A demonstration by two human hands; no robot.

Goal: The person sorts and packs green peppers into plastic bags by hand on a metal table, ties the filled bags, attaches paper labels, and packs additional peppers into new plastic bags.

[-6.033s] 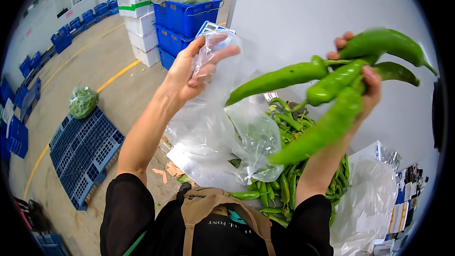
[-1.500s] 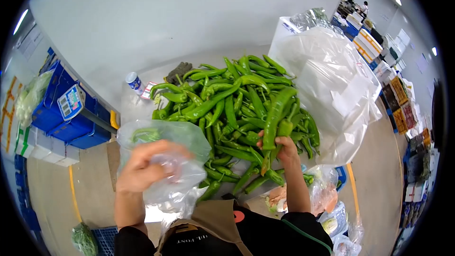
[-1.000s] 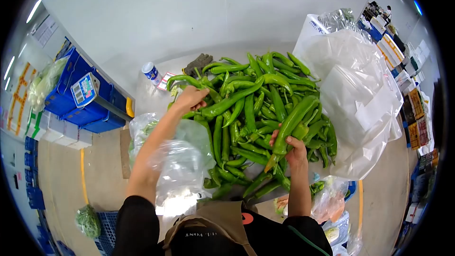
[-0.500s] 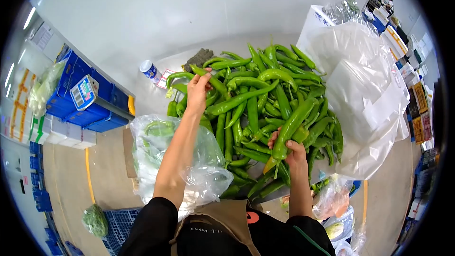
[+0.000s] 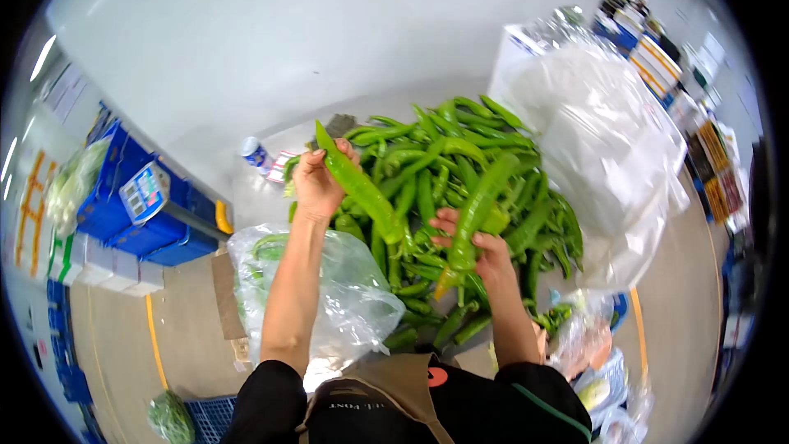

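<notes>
A long green pepper (image 5: 362, 196) slants down to the right from my left hand (image 5: 319, 181), which is closed around its upper part. My right hand (image 5: 491, 255) grips another long green pepper (image 5: 485, 201), and an orange-tipped one shows beneath it. Both hands are over a big heap of green peppers (image 5: 436, 160) on a metal table. Left of the heap, under my left forearm, lies a clear plastic bag (image 5: 353, 275) with some green peppers visible inside.
A large white plastic sheet or bag (image 5: 600, 140) drapes over the table's right side. Behind the heap stand a blue-and-white can (image 5: 256, 154) and a dark cloth-like item (image 5: 339, 124). Blue crates (image 5: 107, 185) and a small display unit (image 5: 145, 193) are on the left.
My left hand has drawn its pepper up off the heap and slightly left, so more of it shows. My right hand has shifted a little up and left, its peppers still held.
</notes>
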